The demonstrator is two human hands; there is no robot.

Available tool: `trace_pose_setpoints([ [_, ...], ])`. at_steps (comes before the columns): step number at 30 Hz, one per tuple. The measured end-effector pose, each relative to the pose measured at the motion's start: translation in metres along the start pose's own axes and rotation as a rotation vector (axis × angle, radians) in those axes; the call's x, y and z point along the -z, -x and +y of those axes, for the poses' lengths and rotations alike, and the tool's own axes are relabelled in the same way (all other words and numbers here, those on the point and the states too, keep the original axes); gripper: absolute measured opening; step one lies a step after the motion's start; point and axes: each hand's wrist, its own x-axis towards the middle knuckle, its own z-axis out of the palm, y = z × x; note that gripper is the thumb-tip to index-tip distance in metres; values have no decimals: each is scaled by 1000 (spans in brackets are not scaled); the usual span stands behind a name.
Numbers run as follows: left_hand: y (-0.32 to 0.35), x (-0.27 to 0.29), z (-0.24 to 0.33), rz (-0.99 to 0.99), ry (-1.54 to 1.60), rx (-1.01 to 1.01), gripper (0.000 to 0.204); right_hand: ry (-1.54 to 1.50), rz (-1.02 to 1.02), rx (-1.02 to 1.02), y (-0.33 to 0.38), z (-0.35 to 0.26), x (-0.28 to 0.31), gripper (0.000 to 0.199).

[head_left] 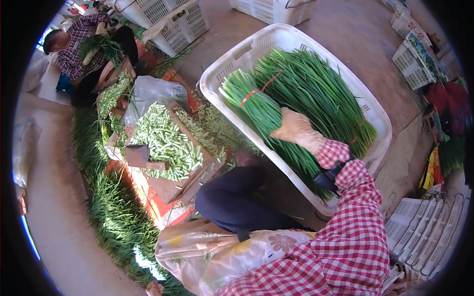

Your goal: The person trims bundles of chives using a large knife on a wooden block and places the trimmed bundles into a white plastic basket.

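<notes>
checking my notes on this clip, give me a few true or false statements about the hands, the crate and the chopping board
1. The right hand wears a pale glove and rests on a bundle of green stalks. True.
2. The white crate holds no stalks. False: tied bundles of long green stalks fill it.
3. A cleaver lies on the wooden board among cut stem pieces. True.
4. The bundle under the hand is tied with a blue band. False: the band is red.
5. The left hand grips the cleaver. False: no hand is on it, and the left hand is not in view.
</notes>
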Motion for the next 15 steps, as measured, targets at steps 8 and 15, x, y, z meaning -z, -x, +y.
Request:
trace_pose_setpoints([
  [8,13,-17,-19,-12,-93,59,16,27,131,61,-95,4,-122,47],
  [15,14,-16,-36,-31,-149,46,18,314,62,129,-91,-9,-100,67],
])
